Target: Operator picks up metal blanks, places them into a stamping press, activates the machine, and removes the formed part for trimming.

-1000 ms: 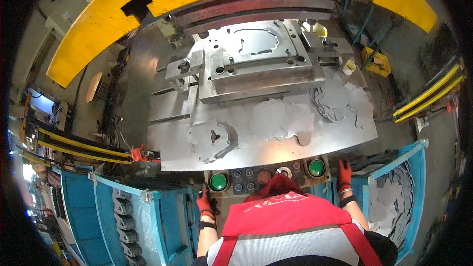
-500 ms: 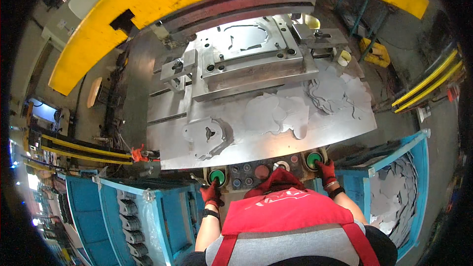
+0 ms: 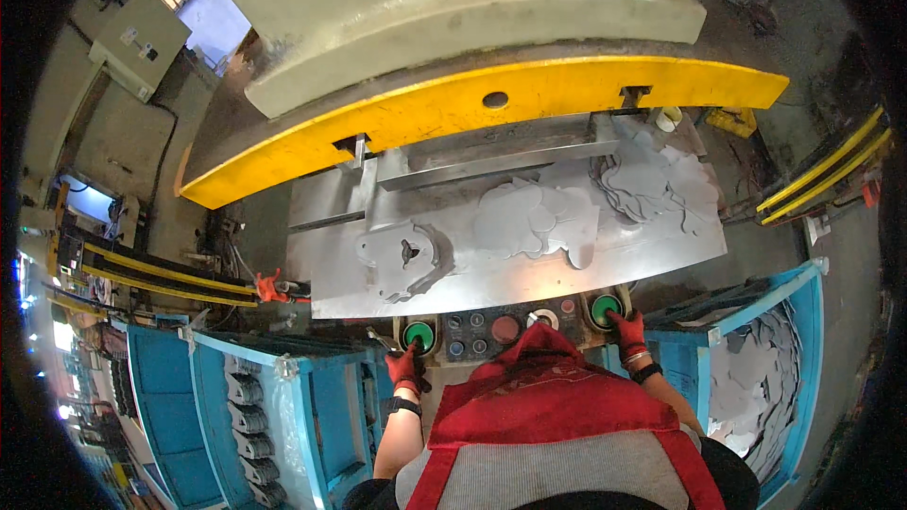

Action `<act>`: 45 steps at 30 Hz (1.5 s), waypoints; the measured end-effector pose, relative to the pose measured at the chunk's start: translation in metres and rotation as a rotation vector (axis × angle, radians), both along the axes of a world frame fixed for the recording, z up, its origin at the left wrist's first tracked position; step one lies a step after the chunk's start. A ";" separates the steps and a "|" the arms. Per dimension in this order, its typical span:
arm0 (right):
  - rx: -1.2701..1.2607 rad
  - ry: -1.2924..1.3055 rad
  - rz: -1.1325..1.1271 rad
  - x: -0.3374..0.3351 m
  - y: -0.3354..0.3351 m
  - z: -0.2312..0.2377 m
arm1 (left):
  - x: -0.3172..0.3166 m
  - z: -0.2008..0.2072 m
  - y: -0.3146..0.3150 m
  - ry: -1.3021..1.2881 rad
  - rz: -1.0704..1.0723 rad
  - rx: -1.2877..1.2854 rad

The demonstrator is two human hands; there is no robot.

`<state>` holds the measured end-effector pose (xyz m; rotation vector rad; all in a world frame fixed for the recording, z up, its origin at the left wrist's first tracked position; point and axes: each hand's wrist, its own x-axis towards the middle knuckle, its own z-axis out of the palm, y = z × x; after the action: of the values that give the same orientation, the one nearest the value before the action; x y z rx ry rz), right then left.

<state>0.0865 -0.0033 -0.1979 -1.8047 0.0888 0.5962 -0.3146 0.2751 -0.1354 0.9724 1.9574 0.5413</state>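
My left hand [image 3: 404, 370], in a red glove with a dark palm, reaches to a round green push button [image 3: 418, 335] in a cup-like surround. Its thumb side rests at the button, apart from the other fingers. At the other end of the control panel [image 3: 504, 328], my right hand [image 3: 626, 335], gloved alike, touches a second green push button [image 3: 605, 310] from its right side. Neither hand shows anything held. Beyond the panel, the yellow-edged press ram [image 3: 557, 83] stands low over the steel bed [image 3: 472, 296], hiding most of the die [image 3: 501, 162].
Flat grey metal blanks [image 3: 539, 217] lie on the bed, with a cut part [image 3: 402, 255] at left and scraps [image 3: 647, 189] at right. A blue rack [image 3: 302, 416] holds stacked parts on my left. A blue bin [image 3: 811, 349] of scrap stands right. Yellow-striped guards [image 3: 822, 170] flank the press.
The yellow-edged ram has come down over the die, which was in plain sight before. My hands have stayed at the two green buttons.
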 end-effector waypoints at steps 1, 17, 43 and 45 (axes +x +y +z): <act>0.002 -0.012 -0.015 0.000 -0.001 -0.001 | 0.011 0.022 -0.002 0.012 -0.020 -0.012; 0.036 0.080 0.129 0.016 -0.018 -0.035 | 0.034 0.186 -0.003 -0.759 -0.008 0.542; -0.228 -0.601 0.007 0.001 -0.005 0.113 | 0.309 0.234 0.138 -1.011 -0.727 0.183; -0.192 -0.709 0.046 0.009 0.009 0.130 | 0.298 0.229 0.137 -0.978 -0.751 0.273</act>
<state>0.0951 0.0056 -0.0679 -2.1118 -0.3890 -0.0495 -0.0163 0.4126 0.0940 1.2006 0.5979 0.6650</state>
